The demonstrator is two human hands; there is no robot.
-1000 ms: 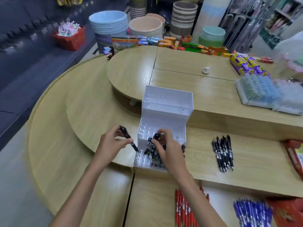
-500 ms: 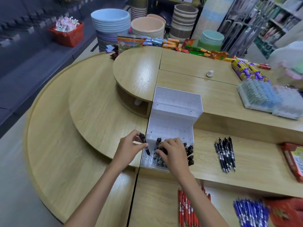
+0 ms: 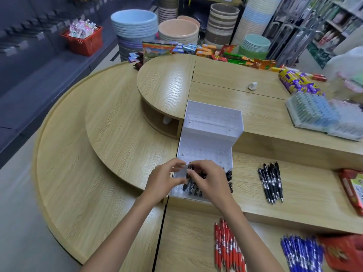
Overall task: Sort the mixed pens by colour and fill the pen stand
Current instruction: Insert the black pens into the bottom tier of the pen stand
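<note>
Left hand (image 3: 163,181) has reached right hand (image 3: 211,183), which grips black pens (image 3: 193,189).

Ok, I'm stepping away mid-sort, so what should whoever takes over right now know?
Left hand: at the front left of the pen stand, blurred, grip unclear.
Right hand: curled over the slotted black pens.
Done: some black pens fill part of the lowest tier; the upper tiers show none.
To do: loose black pens lie right of the stand; red pens and blue pens lie on the nearer shelf.
</note>
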